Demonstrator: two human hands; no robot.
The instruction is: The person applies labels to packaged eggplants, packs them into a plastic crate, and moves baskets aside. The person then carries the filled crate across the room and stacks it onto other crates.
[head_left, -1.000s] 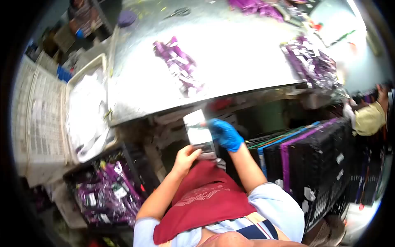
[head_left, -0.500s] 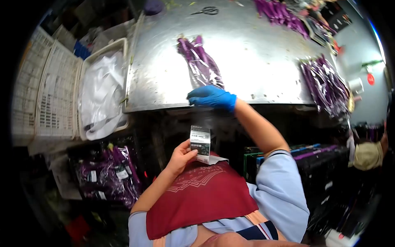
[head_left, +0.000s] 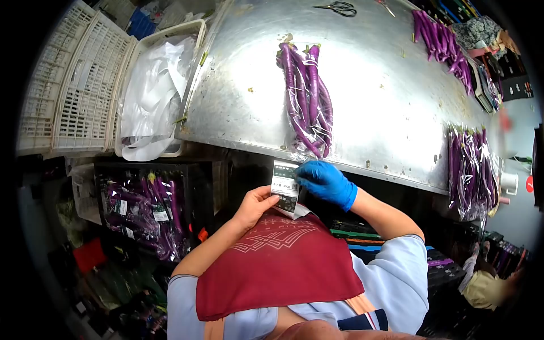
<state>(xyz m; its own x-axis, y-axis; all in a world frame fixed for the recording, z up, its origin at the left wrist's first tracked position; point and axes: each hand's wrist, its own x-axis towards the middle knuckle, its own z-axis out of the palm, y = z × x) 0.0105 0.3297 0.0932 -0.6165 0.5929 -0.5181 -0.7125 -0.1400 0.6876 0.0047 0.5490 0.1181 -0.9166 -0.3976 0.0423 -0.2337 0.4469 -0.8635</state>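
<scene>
My bare left hand (head_left: 256,206) holds a strip of printed black and white labels (head_left: 284,186) between thumb and fingers, in front of the red apron. On the strip's upper right edge are the closed fingertips of my right hand (head_left: 327,184), which wears a blue glove. Just beyond, a clear bag of long purple eggplants (head_left: 309,96) lies on the metal table (head_left: 238,96), its lower end near the table's front edge.
Left of the table stands a white tub (head_left: 201,28) of plastic bags, beside white crates (head_left: 85,85). A black crate (head_left: 195,170) below holds bagged, labelled eggplants. More eggplants (head_left: 471,170) lie at the right. Scissors (head_left: 340,8) rest at the back.
My right hand has come back from the bagged eggplants at the table edge to the label strip. My left hand still holds the strip. The view has shifted.
</scene>
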